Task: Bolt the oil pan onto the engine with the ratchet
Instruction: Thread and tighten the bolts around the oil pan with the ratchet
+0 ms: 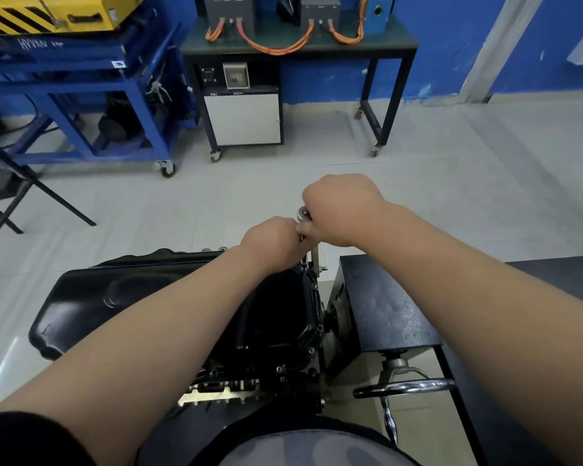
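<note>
the black pressed-metal oil pan [182, 297] sits on top of the upturned engine [229, 388]. its long axis runs left to right across the view, and its deep sump is on the right. both hands are at the pan's far right corner, close together and touching.

the right hand [344, 210] is a closed fist around the handle of the chrome ratchet [303, 214], and only the round head shows past its knuckles. the left hand [271, 238] is curled tight against the right thumb. it seems to grip the ratchet just under the head, though its fingertips are hidden. neither hand is spread.

from the head a thin steel extension shaft [303, 262] drops almost straight down to the pan's flange. the bolt being worked is therefore directly below the hands, not out to either side. the handle appears to lie to the right, inside the right fist. so the right arm is probably the one to swing it, while the left hand keeps the shaft upright over the bolt. if the shaft tilts, the socket could slip off.

more bolt heads show along the near right flange. the black box-shaped stand housing [384, 304] is just to the right of the engine, with a chrome hand wheel [404, 386] below it.
</note>
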`<state>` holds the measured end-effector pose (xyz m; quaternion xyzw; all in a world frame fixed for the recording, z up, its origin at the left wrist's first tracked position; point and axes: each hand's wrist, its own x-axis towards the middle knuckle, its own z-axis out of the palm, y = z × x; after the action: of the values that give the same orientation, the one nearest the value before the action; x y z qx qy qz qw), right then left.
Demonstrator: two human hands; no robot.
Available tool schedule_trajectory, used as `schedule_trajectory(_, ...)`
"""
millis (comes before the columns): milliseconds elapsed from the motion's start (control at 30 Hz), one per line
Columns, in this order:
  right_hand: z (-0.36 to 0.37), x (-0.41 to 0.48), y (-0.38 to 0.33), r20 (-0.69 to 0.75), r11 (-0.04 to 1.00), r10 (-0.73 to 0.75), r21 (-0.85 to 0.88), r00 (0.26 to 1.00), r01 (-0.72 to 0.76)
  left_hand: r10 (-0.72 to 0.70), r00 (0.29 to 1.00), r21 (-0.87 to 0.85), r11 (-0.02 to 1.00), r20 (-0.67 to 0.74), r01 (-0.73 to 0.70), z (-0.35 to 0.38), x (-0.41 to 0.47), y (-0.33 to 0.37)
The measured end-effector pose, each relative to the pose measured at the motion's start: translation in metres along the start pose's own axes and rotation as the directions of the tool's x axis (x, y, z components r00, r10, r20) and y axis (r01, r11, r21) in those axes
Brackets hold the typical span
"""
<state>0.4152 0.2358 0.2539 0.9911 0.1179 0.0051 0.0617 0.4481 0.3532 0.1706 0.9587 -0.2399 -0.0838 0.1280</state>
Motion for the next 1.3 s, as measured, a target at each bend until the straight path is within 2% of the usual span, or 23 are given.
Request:
schedule_trajectory(67, 0.001, -0.001, -0.004, 0.040, 0.991, 0.133, -0.026, 0.990, -0.132, -0.020, 1.000, -0.039, 0.999, -0.012, 0.019, -0.001, -0.001, 0.000)
schedule_trajectory(133, 0.003, -0.001, -0.006, 0.103, 0.987, 0.162, -0.004, 0.981, -0.163, -0.016, 1.000, -0.038, 0.999, 0.014, 0.016, 0.000, -0.001, 0.003)
schedule_trajectory(200, 0.000, -0.001, -0.006, 0.172, 0.997, 0.073, 0.025, 0.982, -0.078, 0.007, 0.999, 0.018, 1.000, 0.036, -0.007, 0.000, 0.000, 0.005)
schedule_trajectory(300, -0.005, -0.003, -0.002, 0.201, 0.995, -0.097, -0.008, 0.975, 0.101, 0.040, 0.997, 0.064, 0.997, 0.065, -0.044, -0.001, 0.004, 0.004)
schedule_trajectory(400, -0.007, -0.007, -0.001, 0.103, 0.992, -0.125, 0.002, 0.987, 0.126, 0.067, 0.998, 0.097, 0.993, 0.005, -0.067, 0.003, 0.003, 0.000)
schedule_trajectory(500, -0.005, -0.009, -0.006, 0.000, 0.998, -0.036, -0.060, 0.999, 0.036, 0.022, 1.000, 0.044, 0.999, -0.015, -0.021, 0.008, 0.000, -0.005)
schedule_trajectory(600, -0.001, -0.009, -0.015, 0.027, 0.997, 0.046, -0.070, 0.999, -0.044, 0.037, 0.999, 0.045, 0.998, 0.001, -0.037, 0.011, 0.000, -0.008)
schedule_trajectory(667, 0.000, -0.007, -0.017, 0.055, 0.997, 0.038, -0.073, 0.998, -0.034, 0.084, 0.996, 0.049, 0.995, -0.005, -0.083, 0.013, 0.000, -0.012)
schedule_trajectory(800, -0.004, -0.002, -0.009, 0.111, 0.998, 0.015, 0.051, 0.994, -0.020, 0.159, 0.985, 0.068, 0.986, -0.070, -0.154, 0.019, 0.003, -0.022)
schedule_trajectory(933, -0.005, -0.003, -0.004, 0.076, 0.993, 0.105, -0.054, 0.992, -0.101, 0.257, 0.952, 0.045, 0.966, -0.165, -0.253, 0.026, 0.005, -0.026)
schedule_trajectory(1033, -0.005, -0.003, 0.000, 0.091, 1.000, 0.007, -0.026, 0.996, -0.005, 0.233, 0.960, -0.031, 0.970, -0.156, -0.241, 0.027, 0.006, -0.027)
schedule_trajectory(1167, -0.003, -0.009, 0.004, 0.087, 0.954, -0.278, -0.092, 0.957, 0.286, 0.175, 0.976, -0.112, 0.975, -0.130, -0.190, 0.028, 0.003, -0.027)
schedule_trajectory(1233, -0.006, -0.011, 0.001, 0.061, 0.951, -0.264, -0.147, 0.963, 0.270, 0.156, 0.980, -0.130, 0.977, -0.122, -0.172, 0.027, -0.001, -0.028)
schedule_trajectory(1300, -0.006, -0.012, -0.004, 0.028, 0.970, -0.142, -0.197, 0.990, 0.145, 0.120, 0.984, -0.202, 0.969, -0.131, -0.145, 0.026, -0.004, -0.029)
